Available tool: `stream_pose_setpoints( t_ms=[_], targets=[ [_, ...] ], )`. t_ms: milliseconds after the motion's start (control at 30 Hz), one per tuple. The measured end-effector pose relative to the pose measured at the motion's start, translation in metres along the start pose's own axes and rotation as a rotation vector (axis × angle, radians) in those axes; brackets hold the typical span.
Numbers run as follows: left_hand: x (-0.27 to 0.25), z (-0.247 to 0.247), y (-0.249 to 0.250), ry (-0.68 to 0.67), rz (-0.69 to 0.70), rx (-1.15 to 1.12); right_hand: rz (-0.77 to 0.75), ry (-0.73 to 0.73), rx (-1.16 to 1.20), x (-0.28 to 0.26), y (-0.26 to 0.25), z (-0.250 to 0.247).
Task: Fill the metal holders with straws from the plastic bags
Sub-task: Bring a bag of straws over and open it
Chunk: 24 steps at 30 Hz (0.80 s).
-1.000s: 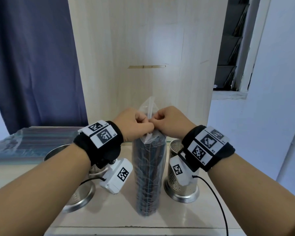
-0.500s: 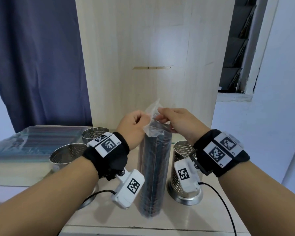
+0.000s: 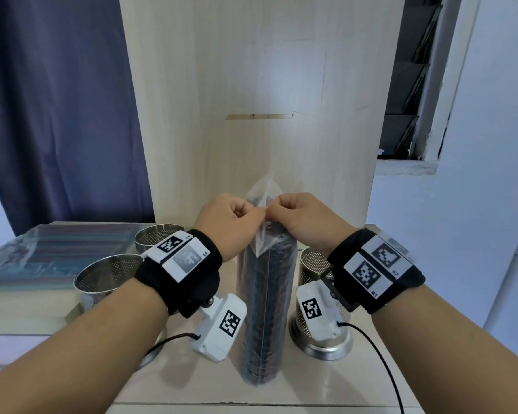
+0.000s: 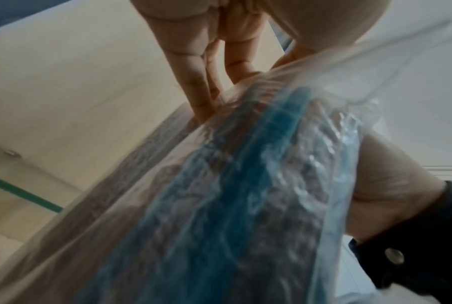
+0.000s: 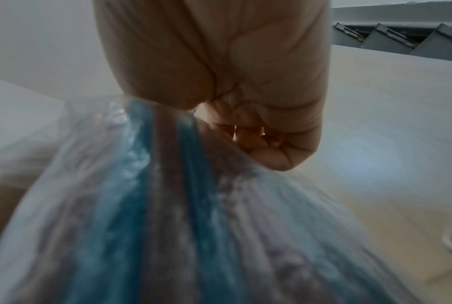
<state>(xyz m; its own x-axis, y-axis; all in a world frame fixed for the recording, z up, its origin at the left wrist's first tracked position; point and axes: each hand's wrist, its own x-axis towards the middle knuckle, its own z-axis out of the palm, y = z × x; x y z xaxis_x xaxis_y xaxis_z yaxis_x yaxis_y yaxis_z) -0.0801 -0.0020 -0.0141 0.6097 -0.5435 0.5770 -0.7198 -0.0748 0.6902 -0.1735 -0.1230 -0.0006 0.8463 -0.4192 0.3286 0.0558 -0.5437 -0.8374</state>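
I see a pale wooden tabletop (image 3: 192, 380) carrying a tall clear plastic bag of dark straws (image 3: 262, 318) standing upright at its middle. Just right of the bag stands a perforated metal cylinder holder (image 3: 322, 339); two more perforated metal holders (image 3: 108, 274) (image 3: 159, 236) stand to its left. At the far left lies a flat clear-wrapped stack of striped straws (image 3: 42, 249).

bag (image 3: 262, 300): clear thin plastic film, glossy, crinkled | straws (image 4: 245, 205): dark and blue through the film | holders (image 3: 322, 297): perforated metal, brushed shine; polished base | table (image 3: 192, 383): pale wood-look, smooth, slight sheen | back panel (image 3: 251, 85): light wood grain, matt | curtain (image 3: 57, 100): blue cloth, matt | wristbands (image 3: 180, 282): black fabric, white plastic tags
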Motion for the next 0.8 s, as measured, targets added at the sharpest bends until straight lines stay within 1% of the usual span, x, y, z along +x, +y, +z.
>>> stream_pose_setpoints(
  t_ms=[100,200,433,600,800],
  targets=[
    [0.003,-0.002,-0.003,0.022,0.01,0.073,-0.035,-0.052,0.043,-0.003,0.003,0.005],
    [0.006,-0.002,-0.008,0.03,0.008,0.074,-0.069,-0.052,0.094,-0.006,0.006,0.007],
    [0.0,0.009,-0.022,0.009,0.028,-0.127,-0.076,0.044,0.21,-0.003,0.018,0.014],
    [-0.003,0.013,-0.025,-0.04,0.011,-0.272,-0.072,0.058,0.262,-0.002,0.021,0.015],
    [-0.007,0.019,-0.025,-0.056,-0.008,-0.333,-0.074,0.008,0.304,-0.001,0.023,0.013]
  ],
)
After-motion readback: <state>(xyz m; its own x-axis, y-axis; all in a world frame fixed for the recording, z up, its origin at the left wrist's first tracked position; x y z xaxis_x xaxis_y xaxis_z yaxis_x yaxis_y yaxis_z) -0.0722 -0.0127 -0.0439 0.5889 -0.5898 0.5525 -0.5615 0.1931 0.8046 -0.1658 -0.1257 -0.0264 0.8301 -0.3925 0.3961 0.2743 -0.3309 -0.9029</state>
